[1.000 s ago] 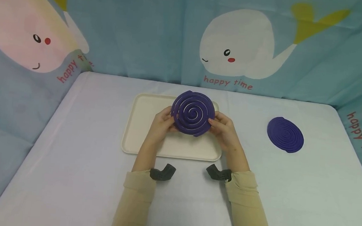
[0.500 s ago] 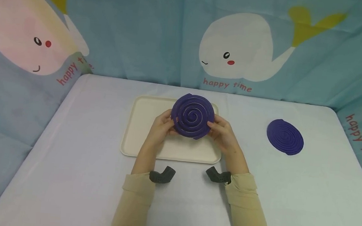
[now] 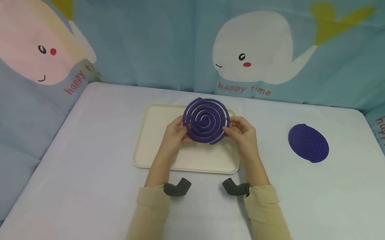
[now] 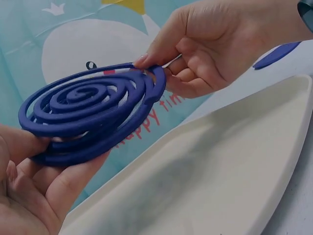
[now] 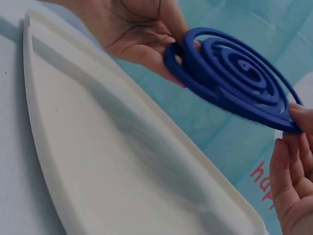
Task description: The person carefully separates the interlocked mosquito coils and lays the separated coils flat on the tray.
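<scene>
The flat, dark purple spiral coil disc [image 3: 206, 120] is up in the air above the far edge of the cream rectangular plastic tray [image 3: 149, 146], face tilted toward the head camera. It is pinched at opposite rims, left and right. Up close, its rings are parting into two interleaved spirals, gaps showing between the bands, one layer lifting off the other.

The spiral coil [image 3: 206, 120] is held above the far part of the tray [image 3: 153, 147] between left hand [image 3: 174, 133] and right hand [image 3: 243, 135], a second coil [image 3: 308, 143] lying well right on the table [image 3: 73, 171]
</scene>
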The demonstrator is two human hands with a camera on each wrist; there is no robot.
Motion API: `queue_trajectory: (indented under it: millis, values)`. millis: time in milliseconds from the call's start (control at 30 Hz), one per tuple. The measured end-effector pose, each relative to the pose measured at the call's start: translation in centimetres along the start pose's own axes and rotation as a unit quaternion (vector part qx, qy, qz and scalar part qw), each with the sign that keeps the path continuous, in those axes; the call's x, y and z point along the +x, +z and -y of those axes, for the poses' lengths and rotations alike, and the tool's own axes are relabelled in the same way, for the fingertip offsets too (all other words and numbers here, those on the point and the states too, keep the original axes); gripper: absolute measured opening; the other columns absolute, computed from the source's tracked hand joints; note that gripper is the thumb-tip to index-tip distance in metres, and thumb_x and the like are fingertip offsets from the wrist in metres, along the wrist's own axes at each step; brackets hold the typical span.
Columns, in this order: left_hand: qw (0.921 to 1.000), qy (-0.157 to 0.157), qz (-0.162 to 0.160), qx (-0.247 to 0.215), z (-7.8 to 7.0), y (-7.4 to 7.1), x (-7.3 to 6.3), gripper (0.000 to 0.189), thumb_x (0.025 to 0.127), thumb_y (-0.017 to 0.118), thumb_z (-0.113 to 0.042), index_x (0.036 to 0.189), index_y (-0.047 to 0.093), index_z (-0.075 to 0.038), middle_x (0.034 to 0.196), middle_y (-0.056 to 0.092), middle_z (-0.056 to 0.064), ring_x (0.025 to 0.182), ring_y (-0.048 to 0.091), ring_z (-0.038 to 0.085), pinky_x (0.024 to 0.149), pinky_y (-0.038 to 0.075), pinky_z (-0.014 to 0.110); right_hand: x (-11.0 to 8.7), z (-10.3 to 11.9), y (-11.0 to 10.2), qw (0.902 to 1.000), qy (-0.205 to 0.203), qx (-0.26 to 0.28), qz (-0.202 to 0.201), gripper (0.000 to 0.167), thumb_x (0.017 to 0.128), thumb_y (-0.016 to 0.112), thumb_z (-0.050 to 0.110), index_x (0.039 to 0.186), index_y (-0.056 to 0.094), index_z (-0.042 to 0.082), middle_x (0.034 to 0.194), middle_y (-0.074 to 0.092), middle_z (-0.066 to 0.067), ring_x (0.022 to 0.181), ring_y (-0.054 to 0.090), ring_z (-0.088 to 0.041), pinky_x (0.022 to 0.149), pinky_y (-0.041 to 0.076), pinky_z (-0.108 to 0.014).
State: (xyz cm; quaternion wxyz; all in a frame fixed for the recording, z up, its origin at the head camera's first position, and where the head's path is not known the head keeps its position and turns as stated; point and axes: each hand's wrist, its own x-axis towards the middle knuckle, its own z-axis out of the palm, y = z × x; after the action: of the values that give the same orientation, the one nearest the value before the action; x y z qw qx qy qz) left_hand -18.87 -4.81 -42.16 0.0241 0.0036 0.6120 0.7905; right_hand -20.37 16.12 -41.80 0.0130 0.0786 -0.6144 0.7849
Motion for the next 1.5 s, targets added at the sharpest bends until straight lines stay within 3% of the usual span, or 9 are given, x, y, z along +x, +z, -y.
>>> queue_trajectory:
  millis: [133,333,633,833,1200,1500]
  values:
    - [1.0,0.002,-0.008,-0.002,-0.17,-0.32,-0.09,0.028,0.095,0.051,-0.002,0.122,0.053,0.006,0.081,0.067,0.003,0.066,0.065,0.01,0.058,0.055,0.019,0.18,-0.13,0.09,0.9999,0.003,0.008,0.009,0.023,0.081,0.058,-0.017,0.095,0.061,0.001,0.079,0.058,-0.002,0.068,0.058,-0.01,0.064,0.055,-0.023]
    - [0.9999,-0.01,-0.009,0.002,-0.1,-0.47,-0.2,0.03,0.094,0.053,-0.004,0.122,0.053,0.005,0.077,0.067,0.002,0.063,0.064,0.01,0.056,0.054,0.021,0.18,-0.37,-0.14,0.998,0.046,0.024,0.035,0.025,0.085,0.054,-0.014,0.086,0.064,0.009,0.076,0.061,0.0,0.068,0.06,-0.01,0.067,0.055,-0.024]
    - [0.9997,-0.006,0.022,-0.004,0.04,-0.14,0.0,0.032,0.095,0.052,-0.004,0.126,0.051,0.003,0.09,0.069,0.006,0.075,0.067,0.013,0.063,0.056,0.023,0.34,-0.53,-0.41,0.9976,0.067,-0.016,0.01,0.016,0.088,0.057,-0.006,0.087,0.064,0.008,0.077,0.065,0.0,0.068,0.062,-0.011,0.066,0.055,-0.024]
    - [0.9996,-0.021,0.014,-0.013,-0.18,-0.18,-0.03,0.033,0.095,0.052,-0.005,0.128,0.05,0.002,0.087,0.068,0.002,0.073,0.066,0.012,0.063,0.056,0.023,0.46,-0.66,-0.28,0.997,0.072,-0.028,0.002,0.013,0.087,0.059,-0.006,0.089,0.061,0.006,0.074,0.064,0.001,0.066,0.062,-0.01,0.064,0.056,-0.024]
    - [0.9988,-0.015,0.026,-0.037,-0.26,-0.45,-0.12,0.032,0.096,0.047,-0.003,0.127,0.048,0.005,0.088,0.068,0.0,0.075,0.067,0.013,0.065,0.057,0.025,0.35,-0.53,-0.52,0.9964,0.081,0.004,-0.024,0.014,0.088,0.057,-0.007,0.088,0.059,0.006,0.076,0.065,0.0,0.065,0.062,-0.011,0.063,0.055,-0.023]
    - [0.9973,-0.028,0.007,-0.067,-0.15,-0.53,-0.2,0.025,0.096,0.048,-0.007,0.118,0.053,0.004,0.082,0.068,-0.001,0.068,0.065,0.012,0.062,0.056,0.025,0.08,-0.34,-0.33,0.995,0.094,0.03,-0.019,0.011,0.088,0.058,-0.001,0.083,0.062,0.008,0.075,0.066,0.002,0.067,0.061,-0.01,0.065,0.053,-0.022]
